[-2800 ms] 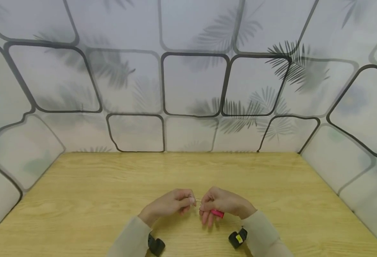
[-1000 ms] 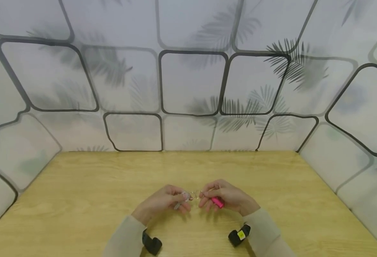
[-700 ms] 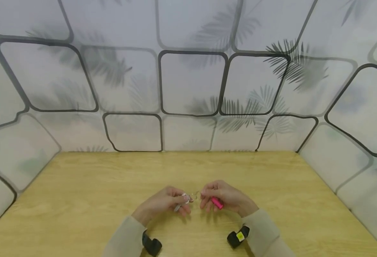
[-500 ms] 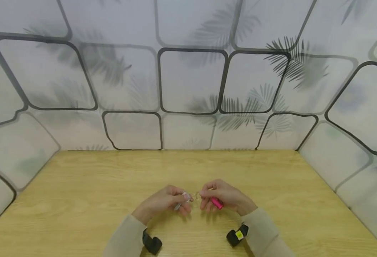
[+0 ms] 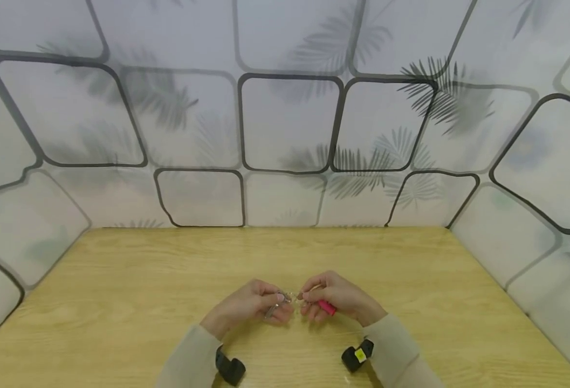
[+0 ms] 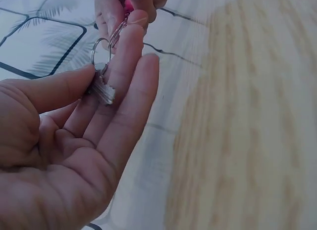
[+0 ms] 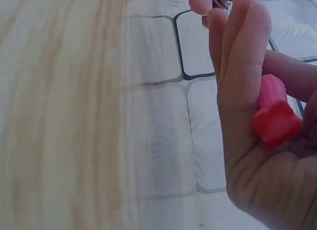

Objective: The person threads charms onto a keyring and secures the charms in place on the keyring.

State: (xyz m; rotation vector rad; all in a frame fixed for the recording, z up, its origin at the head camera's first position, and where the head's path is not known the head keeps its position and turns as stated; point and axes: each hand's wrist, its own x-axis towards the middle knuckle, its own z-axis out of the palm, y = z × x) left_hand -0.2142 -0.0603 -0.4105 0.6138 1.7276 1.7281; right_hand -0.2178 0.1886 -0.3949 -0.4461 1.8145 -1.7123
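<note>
My left hand (image 5: 246, 306) pinches a silver key (image 6: 105, 93) between thumb and fingers, and the key's blade lies against the fingers. From the key's head a metal ring (image 6: 93, 54) stands up toward the right hand. Opposite it, my right hand (image 5: 344, 299) pinches a thin metal ring or chain at its fingertips. A pink keychain charm (image 7: 276, 122) with a red, petal-shaped end rests in that palm. The fingertips of both hands nearly meet above the table. Whether the metal parts are linked is too small to tell.
A wood-grain table (image 5: 285, 248) spreads beneath both hands. Patterned panels (image 5: 285, 124) with leaf prints enclose its back and sides. Black cameras on the left wrist (image 5: 231, 369) and right wrist (image 5: 357, 355) hang below the sleeves.
The key has come into view in the left hand since the earliest frame. Over the last half second the right hand has shifted slightly left, bringing the fingertips closer together.
</note>
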